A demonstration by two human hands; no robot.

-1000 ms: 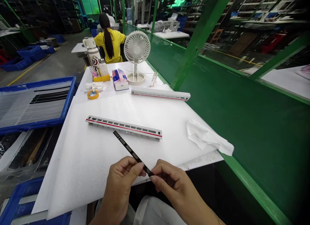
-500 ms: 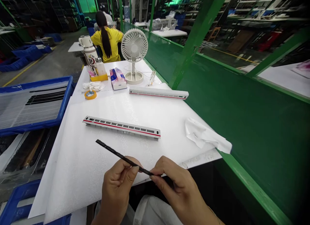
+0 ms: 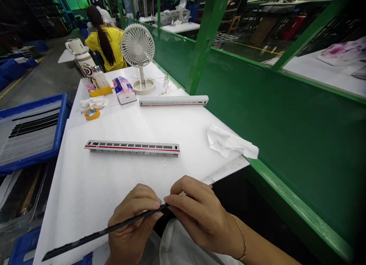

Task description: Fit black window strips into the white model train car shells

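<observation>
Glossy white tabletop [image 3: 114, 173], slender black strip [image 3: 97, 234] between bare fingertips [image 3: 169, 199]

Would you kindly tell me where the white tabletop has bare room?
Free: between the near striped carriage and both far striped carriage and crumpled cloth. Crowded: far end, by fan and tissue pack; near edge, by dark strip.

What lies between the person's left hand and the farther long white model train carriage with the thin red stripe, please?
In the head view, the nearer long grey red-striped carriage lies between the left hand and the farther white carriage.
</observation>
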